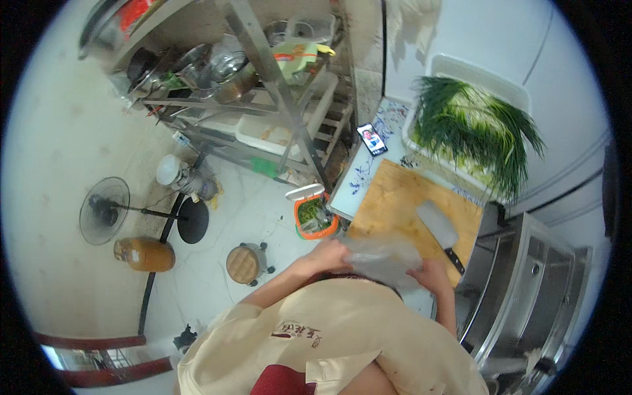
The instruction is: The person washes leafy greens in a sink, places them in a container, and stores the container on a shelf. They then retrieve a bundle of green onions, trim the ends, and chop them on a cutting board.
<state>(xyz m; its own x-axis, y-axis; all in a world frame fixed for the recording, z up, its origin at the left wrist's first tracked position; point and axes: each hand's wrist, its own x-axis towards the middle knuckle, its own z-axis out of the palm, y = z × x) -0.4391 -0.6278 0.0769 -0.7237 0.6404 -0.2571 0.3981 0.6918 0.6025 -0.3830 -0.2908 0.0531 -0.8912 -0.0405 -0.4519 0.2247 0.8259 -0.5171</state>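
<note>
A clear plastic bag (387,252), blurred by motion, is stretched between my two hands in front of my body. My left hand (333,255) grips one side of it, and my right hand (430,274) pinches the other. Just beyond the bag lies a wooden cutting board (390,197). On the board rests a cleaver (438,224), its black handle pointing toward my right hand. Behind the board, a white plastic tub (526,98) holds a heap of green chives or scallions (474,133) over paler cut vegetables.
A phone (372,139) lies on the patterned table left of the board. Below stands an orange-rimmed bin (316,217) of green scraps. A round stool (243,265), a fan (106,210) and a gas cylinder (145,254) stand leftward. A steel sink (523,281) is at right; a metal rack (291,108) holds bowls.
</note>
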